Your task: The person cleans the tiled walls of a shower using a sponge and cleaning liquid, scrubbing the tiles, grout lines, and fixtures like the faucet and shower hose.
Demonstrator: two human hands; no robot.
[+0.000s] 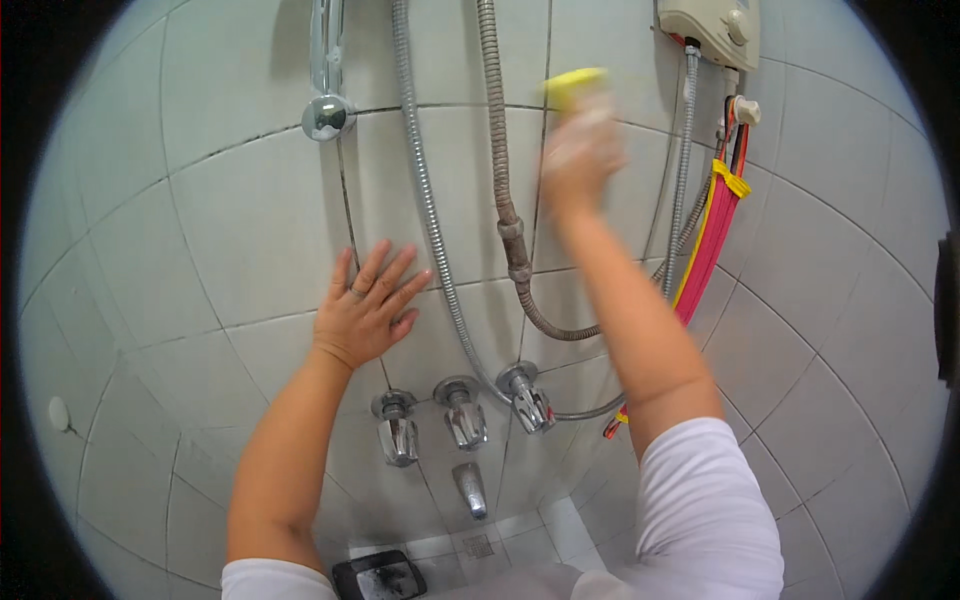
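My right hand (583,150) is raised on the upper part of the tiled wall (250,240), closed round a yellow sponge (574,86). Motion smears both the hand and the sponge, and what looks like white foam covers the fingers. Lower and to the left, my left hand (365,308) lies flat on the tiles with its fingers spread and a ring on one of them. It holds nothing. Between the two hands hang a silver shower hose (425,190) and a browner, corroded metal hose (497,130).
Three chrome tap handles (466,420) and a spout (470,490) stick out below my hands. A water heater (712,28) with hoses and pink-wrapped wires (708,240) is at upper right. A chrome shower bar (326,70) stands upper left. On the floor is a black container (380,577).
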